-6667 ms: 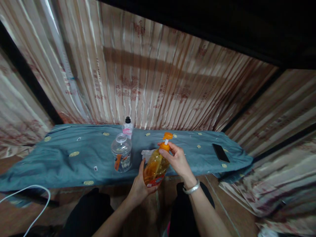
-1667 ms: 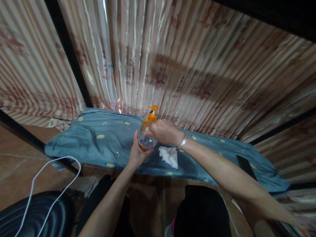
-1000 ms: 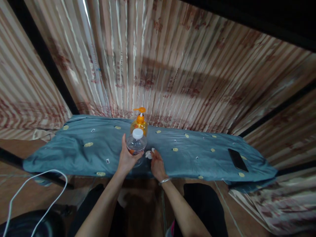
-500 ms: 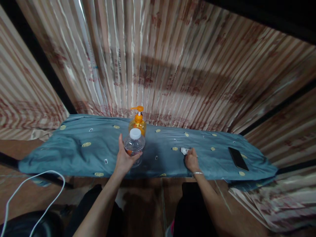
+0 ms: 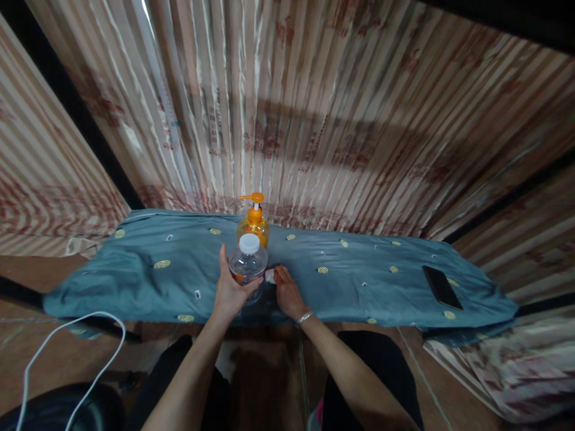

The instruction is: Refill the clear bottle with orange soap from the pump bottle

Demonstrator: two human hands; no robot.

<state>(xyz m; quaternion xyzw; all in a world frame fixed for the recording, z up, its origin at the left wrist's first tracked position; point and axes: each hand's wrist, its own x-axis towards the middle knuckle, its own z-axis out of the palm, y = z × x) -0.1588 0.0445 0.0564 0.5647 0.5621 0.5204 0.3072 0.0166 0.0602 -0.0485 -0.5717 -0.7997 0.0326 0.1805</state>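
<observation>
My left hand (image 5: 230,290) grips a clear plastic bottle (image 5: 248,264) with a white cap, held upright just above a blue-grey patterned cloth (image 5: 179,272). Right of the bottle, my right hand (image 5: 287,291) presses a crumpled white tissue (image 5: 270,276) flat against the cloth; most of the tissue is hidden under my fingers. An orange pump bottle (image 5: 254,220) stands upright directly behind the clear bottle, near the curtain.
A black phone (image 5: 442,287) lies on the cloth at the far right. A striped pink-beige curtain (image 5: 314,131) hangs behind. A white cable (image 5: 67,341) loops over the brown floor at the lower left. My dark-clad knees are below.
My right hand slid the tissue out to the right along the cloth and has come back left beside the clear bottle. Earlier the orange pump bottle was set down behind it.
</observation>
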